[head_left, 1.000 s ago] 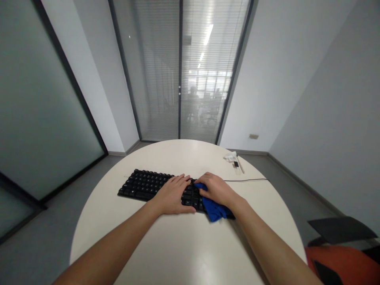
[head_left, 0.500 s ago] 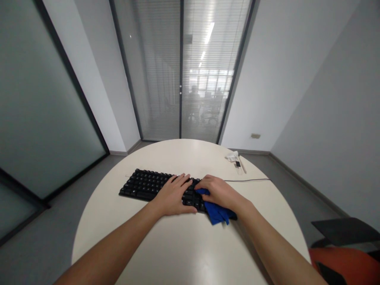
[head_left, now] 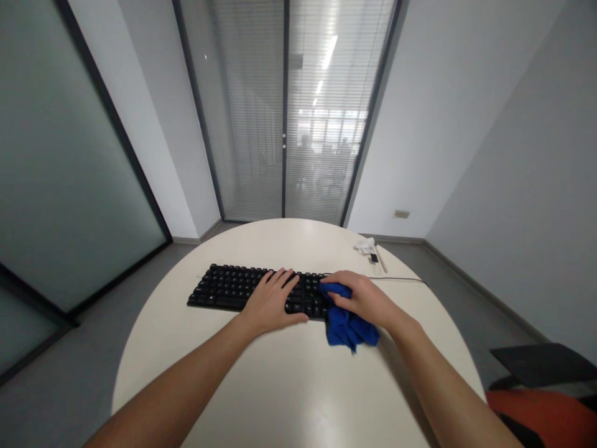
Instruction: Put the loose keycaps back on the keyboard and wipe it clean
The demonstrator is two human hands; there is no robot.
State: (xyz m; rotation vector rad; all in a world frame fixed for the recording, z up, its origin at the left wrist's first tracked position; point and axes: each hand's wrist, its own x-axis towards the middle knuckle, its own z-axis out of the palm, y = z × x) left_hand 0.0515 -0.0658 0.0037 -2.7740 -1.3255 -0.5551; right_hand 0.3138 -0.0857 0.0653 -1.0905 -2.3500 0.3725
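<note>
A black keyboard (head_left: pixel 228 287) lies across the round table. My left hand (head_left: pixel 271 301) rests on its middle keys with the fingers spread and the thumb stretched to the right. My right hand (head_left: pixel 361 297) is closed on a blue cloth (head_left: pixel 347 328) over the keyboard's right end. Part of the cloth is bunched under the fingers, and the rest hangs over the near edge onto the tabletop. The right end of the keyboard is hidden by that hand and the cloth.
The white table (head_left: pixel 280 392) has a curved edge. A black cable (head_left: pixel 396 279) runs right from the keyboard. Near the far right edge lie a crumpled white wrapper (head_left: pixel 365 246), a small black piece (head_left: pixel 374 257) and a thin pale stick (head_left: pixel 381 259). An orange-seated chair (head_left: pixel 541 414) stands at right.
My right hand and the blue cloth have moved to the right along the keyboard. The keyboard's right side has turned slightly away from me. My left hand has shifted a little with it.
</note>
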